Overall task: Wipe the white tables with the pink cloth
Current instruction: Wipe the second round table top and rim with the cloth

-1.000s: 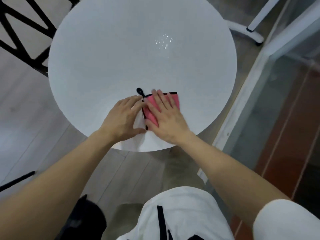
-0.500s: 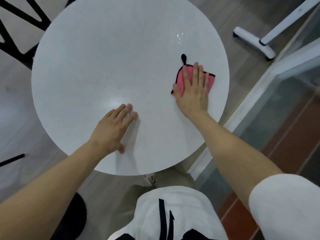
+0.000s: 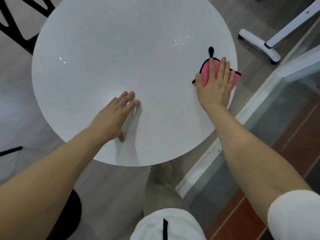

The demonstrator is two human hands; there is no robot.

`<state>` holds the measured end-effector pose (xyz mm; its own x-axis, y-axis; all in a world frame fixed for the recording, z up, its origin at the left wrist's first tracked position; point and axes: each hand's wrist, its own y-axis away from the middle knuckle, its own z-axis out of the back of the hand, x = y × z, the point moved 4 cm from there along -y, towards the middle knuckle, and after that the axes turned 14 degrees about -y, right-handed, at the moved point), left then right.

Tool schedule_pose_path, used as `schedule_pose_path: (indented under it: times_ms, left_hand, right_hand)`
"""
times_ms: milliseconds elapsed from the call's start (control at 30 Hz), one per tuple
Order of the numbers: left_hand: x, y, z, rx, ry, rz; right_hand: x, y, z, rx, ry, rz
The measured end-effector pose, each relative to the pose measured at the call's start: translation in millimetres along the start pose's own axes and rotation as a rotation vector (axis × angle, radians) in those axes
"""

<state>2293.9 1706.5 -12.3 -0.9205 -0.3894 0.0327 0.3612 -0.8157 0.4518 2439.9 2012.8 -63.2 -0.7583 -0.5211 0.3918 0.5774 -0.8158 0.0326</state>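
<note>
One table (image 3: 121, 49), one pink cloth (image 3: 206, 71), two hands: left hand (image 3: 114, 116), right hand (image 3: 214, 85)

We see the pink cloth (image 3: 205, 73) (black-edged, lying flat) at the right rim of the round white table (image 3: 121, 66), one corner overhanging.

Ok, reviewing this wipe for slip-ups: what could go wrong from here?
A corner of the pink cloth overhangs the right rim of the white table under the right hand; an outward push could slide it off. The shiny specks farther in might get missed. The left hand could smudge the top.
</note>
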Motion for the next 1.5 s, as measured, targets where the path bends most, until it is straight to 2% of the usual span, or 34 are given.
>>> schedule_pose_path:
  times_ms: [67, 100, 200, 233, 267, 300, 333, 400, 467, 500, 533, 633, 700, 767, 800, 833, 933, 1000, 1033, 1067, 1167, 1200, 1233, 1267, 1367, 1400, 1433, 1500]
  left_hand:
    - [2.9, 0.4, -2.6, 0.002, 0.008, -0.003]
    - [3.7, 1.0, -2.3, 0.007, 0.009, -0.010]
    - [1.0, 4.1, 3.0, 0.027, 0.045, -0.007]
    - [0.1, 5.1, 4.7, 0.032, 0.056, 0.003]
    - [0.2, 6.7, 5.8, 0.020, 0.061, 0.020]
    - [2.3, 11.2, 6.3, -0.008, 0.061, 0.056]
    - [5.9, 19.4, 6.1, -0.046, 0.067, 0.121]
    - [18.2, 45.8, -3.3, -0.111, 0.113, 0.321]
    - [30.9, 79.7, -21.3, -0.116, 0.226, 0.544]
    - [38.7, 94.9, -30.2, -0.100, 0.287, 0.647]
    - [49.1, 106.2, -39.6, -0.065, 0.331, 0.740]
    - [80.1, 123.5, -56.6, 0.078, 0.386, 0.881]
    - [90.2, 128.7, -59.9, 0.111, 0.413, 0.920]
    - [87.6, 126.2, -56.2, 0.106, 0.399, 0.893]
    - [87.5, 125.6, -55.5, 0.101, 0.406, 0.891]
    - [86.5, 124.4, -55.4, 0.106, 0.414, 0.890]
    - [85.7, 121.9, -60.0, 0.142, 0.415, 0.884]
    - [86.3, 122.0, -62.5, 0.168, 0.415, 0.887]
    - [84.9, 121.5, -63.4, 0.180, 0.419, 0.884]
    - [84.3, 121.3, -63.5, 0.186, 0.417, 0.885]
    - [85.1, 120.2, -62.5, 0.179, 0.372, 0.881]
    - [86.1, 119.3, -63.7, 0.182, 0.359, 0.885]
    - [86.5, 117.7, -64.2, 0.189, 0.354, 0.884]
    - [86.7, 115.7, -64.9, 0.192, 0.355, 0.877]
    - [86.5, 115.0, -65.9, 0.183, 0.371, 0.890]
    - [86.8, 115.5, -66.0, 0.176, 0.375, 0.893]
    - [86.5, 115.8, -65.8, 0.172, 0.376, 0.892]
    - [85.2, 116.6, -66.4, 0.165, 0.385, 0.896]
  right_hand:
    - [37.8, 34.9, -14.3, -0.015, -0.005, 0.000]
    - [58.5, 61.7, -22.7, 0.037, -0.009, 0.114]
    - [83.9, 134.8, -36.0, 0.364, 0.001, 0.730]
    - [75.2, 135.5, -29.9, 0.446, -0.006, 0.891]
    - [62.1, 125.8, -21.9, 0.500, 0.006, 0.963]
    - [47.4, 110.2, -14.0, 0.516, 0.041, 0.932]
    - [32.8, 91.0, -8.2, 0.471, 0.072, 0.812]
    - [18.3, 62.6, -3.3, 0.242, 0.071, 0.427]
    - [47.2, 67.1, -20.7, 0.027, 0.029, 0.126]
    - [78.6, 80.6, -37.4, 0.005, 0.020, 0.108]
    - [116.5, 98.0, -55.0, 0.047, 0.013, 0.192]
    - [211.3, 168.6, -92.2, 0.387, 0.000, 0.758]
    - [218.4, 185.0, -94.3, 0.587, 0.026, 1.113]
    - [195.9, 156.3, -80.1, 0.686, 0.028, 1.308]
    - [187.7, 130.0, -74.1, 0.695, 0.050, 1.298]
    - [181.7, 98.3, -70.2, 0.653, 0.063, 1.206]
    - [193.6, 24.6, -73.9, 0.388, 0.006, 0.705]
    - [225.1, 43.1, -94.5, 0.242, -0.014, 0.457]
    - [240.4, 70.2, -103.8, 0.215, -0.029, 0.448]
    - [254.7, 103.9, -111.1, 0.255, -0.034, 0.550]
    - [262.2, 182.2, -108.3, 0.624, -0.009, 1.233]
    - [258.2, 171.5, -102.7, 0.704, -0.016, 1.375]
    - [257.1, 146.5, -99.9, 0.729, -0.024, 1.415]
    - [258.5, 114.8, -101.1, 0.709, -0.011, 1.350]
    - [271.1, 13.9, -108.9, 0.497, 0.008, 0.899]
    - [278.4, 0.3, -113.3, 0.446, 0.000, 0.808]
    - [287.3, 3.4, -117.7, 0.397, 0.001, 0.759]
    - [304.2, 48.7, -129.6, 0.390, 0.016, 0.876]
